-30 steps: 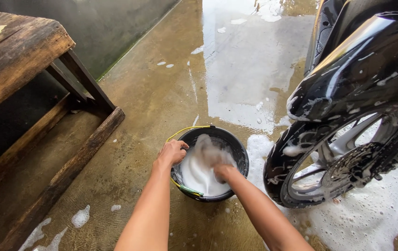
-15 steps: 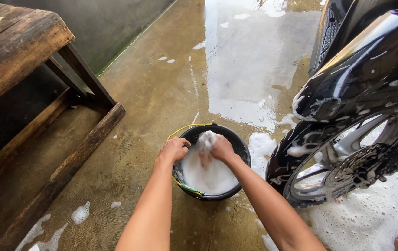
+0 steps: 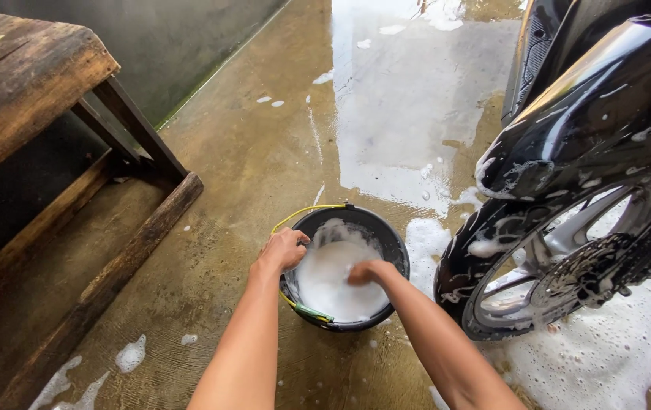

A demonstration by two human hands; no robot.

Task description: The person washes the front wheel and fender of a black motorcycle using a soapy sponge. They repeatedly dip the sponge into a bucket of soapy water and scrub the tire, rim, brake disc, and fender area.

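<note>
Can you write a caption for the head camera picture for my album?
Left hand grips round black plastic bucket's rim, right hand dips in white suds beside soapy motorcycle wheel.

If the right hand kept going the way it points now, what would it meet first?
The right hand points down-left into the black bucket; it would probably meet the soapy foam first, though depth is unclear.

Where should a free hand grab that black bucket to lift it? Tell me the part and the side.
Take the yellow wire handle. It lies folded down over the far-left rim of the black bucket, so come from the wooden bench side. The left hand already grips the near-left rim, the right hand is in the foam, and the motorcycle wheel crowds the other side.
</note>
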